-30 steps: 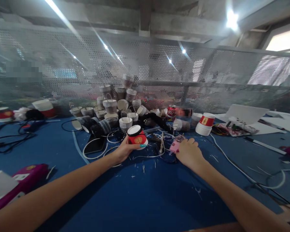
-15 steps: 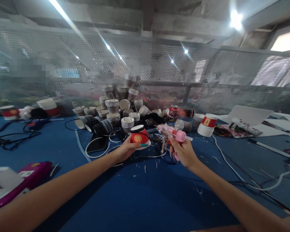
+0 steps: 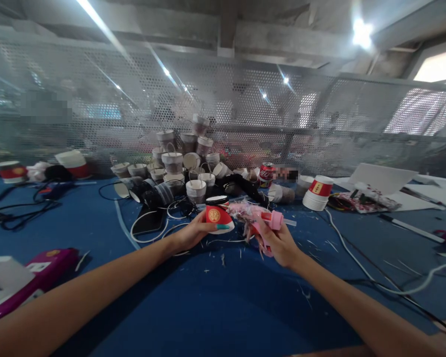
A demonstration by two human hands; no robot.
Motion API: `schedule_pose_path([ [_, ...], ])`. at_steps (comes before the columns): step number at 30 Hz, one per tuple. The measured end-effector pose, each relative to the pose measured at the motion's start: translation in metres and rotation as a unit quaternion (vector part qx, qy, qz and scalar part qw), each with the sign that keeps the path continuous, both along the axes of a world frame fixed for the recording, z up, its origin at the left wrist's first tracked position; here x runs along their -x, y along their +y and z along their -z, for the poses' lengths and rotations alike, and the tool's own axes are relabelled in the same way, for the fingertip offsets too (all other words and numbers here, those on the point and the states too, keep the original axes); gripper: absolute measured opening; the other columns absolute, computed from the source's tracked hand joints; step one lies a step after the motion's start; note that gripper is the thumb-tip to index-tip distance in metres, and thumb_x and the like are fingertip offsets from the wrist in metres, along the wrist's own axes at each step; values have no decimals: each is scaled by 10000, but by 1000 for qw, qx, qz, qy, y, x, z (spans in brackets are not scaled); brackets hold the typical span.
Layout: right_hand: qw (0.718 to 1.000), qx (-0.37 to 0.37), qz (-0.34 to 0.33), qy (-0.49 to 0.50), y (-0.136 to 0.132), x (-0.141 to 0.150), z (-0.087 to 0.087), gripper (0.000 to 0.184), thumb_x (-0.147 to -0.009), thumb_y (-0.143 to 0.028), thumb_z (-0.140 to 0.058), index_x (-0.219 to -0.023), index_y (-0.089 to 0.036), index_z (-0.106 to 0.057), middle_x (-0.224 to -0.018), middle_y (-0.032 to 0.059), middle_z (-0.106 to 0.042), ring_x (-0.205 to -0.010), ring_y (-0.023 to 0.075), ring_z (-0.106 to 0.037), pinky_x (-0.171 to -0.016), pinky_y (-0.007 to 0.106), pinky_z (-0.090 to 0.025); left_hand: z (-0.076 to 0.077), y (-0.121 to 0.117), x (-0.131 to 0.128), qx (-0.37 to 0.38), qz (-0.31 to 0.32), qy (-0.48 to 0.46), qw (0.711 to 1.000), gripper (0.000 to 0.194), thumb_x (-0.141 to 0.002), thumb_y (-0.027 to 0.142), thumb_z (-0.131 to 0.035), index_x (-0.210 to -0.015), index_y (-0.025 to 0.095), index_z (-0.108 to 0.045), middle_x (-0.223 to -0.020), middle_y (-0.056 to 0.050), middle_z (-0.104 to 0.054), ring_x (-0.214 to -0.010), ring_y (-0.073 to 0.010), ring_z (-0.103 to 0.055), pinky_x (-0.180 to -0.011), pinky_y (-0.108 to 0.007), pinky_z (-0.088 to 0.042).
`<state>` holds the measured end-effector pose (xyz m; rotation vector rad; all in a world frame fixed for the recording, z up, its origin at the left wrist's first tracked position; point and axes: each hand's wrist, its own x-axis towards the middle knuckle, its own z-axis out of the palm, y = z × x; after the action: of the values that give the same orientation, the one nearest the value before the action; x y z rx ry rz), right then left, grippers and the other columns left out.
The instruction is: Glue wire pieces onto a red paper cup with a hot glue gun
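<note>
Gripped in my left hand (image 3: 193, 231) is a red and white paper cup (image 3: 216, 212) with a gold emblem and a black band around its rim. The cup leans slightly. My right hand (image 3: 278, 243) is wrapped around the handle of a pink hot glue gun (image 3: 263, 218), and a clear glue stick (image 3: 290, 223) pokes out of its back end. Strands of dried glue cling to the gun's front. Its nozzle points left at the cup's right side, close to it; I cannot tell whether the two touch.
Behind my hands rises a pile of small grey-white cups with handles (image 3: 173, 162). A black phone (image 3: 148, 219) lies among white cords. Further right are a red soda can (image 3: 266, 174) and stacked paper cups (image 3: 318, 193). A purple tissue box (image 3: 40, 272) is at left.
My right hand has picked the pink glue gun up off the table, turned it, and brought its nozzle left toward the cup. The left hand has kept its hold on the cup.
</note>
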<state>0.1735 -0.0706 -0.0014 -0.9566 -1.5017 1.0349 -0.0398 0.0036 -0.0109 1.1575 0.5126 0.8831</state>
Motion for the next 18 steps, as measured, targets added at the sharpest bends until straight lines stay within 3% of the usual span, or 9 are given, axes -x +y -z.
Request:
schedule_pose_path([
  [7, 996, -61, 12, -70, 0, 0, -2, 399, -837, -507, -447, -718, -164, -615, -452, -52, -390, -373, 56, -369, -359, 190, -334, -2, -2, 2, -1, 22, 20, 1000, 368, -592, 99, -686, -936, 173, -582, -868, -13, -675, -868, -182, -613, -932, -369, -357],
  [12, 982, -137, 38, -123, -2, 3, -7, 383, -846, -489, -429, -805, -173, -639, -511, -21, -455, -452, 89, -434, -409, 212, -382, -2, -3, 2, 0, 18, 36, 999, 377, -581, 101, -682, -937, 173, -584, -870, -11, -680, -849, -176, -615, -931, -369, -356],
  [18, 970, -171, 56, -164, -2, 3, -11, 343, -866, -423, -417, -874, -163, -641, -599, 10, -533, -513, 101, -477, -451, 220, -411, -1, 0, 2, -1, 27, 33, 999, 388, -576, 130, -679, -950, 165, -583, -898, -31, -686, -848, -189, -617, -902, -366, -385],
])
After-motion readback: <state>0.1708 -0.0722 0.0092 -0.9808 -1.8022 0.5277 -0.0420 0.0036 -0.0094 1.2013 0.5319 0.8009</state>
